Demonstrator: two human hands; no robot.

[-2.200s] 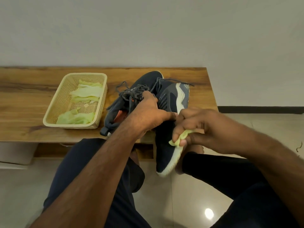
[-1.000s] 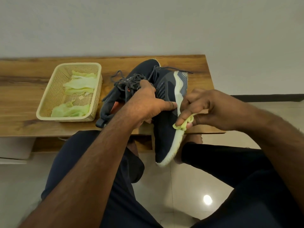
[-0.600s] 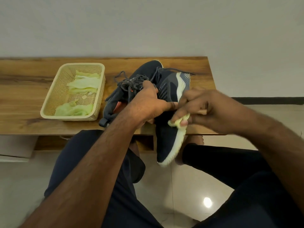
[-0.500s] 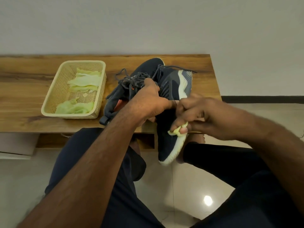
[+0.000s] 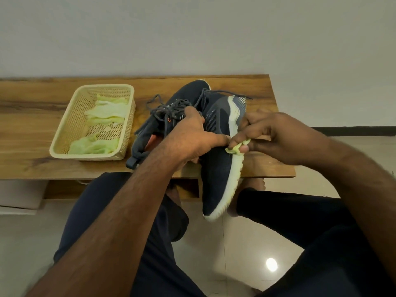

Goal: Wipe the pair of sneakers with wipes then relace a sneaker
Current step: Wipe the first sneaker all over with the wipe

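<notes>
My right hand (image 5: 276, 138) is pinching the wipe (image 5: 236, 147) against the pale sole edge of the sneaker (image 5: 218, 168), its long axis running near-to-far, while my left hand (image 5: 192, 138) is gripping its upper.

A low wooden bench (image 5: 257, 86) runs along the wall. On its left part sits the perforated plastic basket (image 5: 64, 136), pale green wipes (image 5: 105, 113) lying in it. Right of the basket, near the bench's right end, lies one dark knit sneaker (image 5: 188, 92); the other dark white-soled sneaker (image 5: 216, 172) overhangs the front edge.
</notes>
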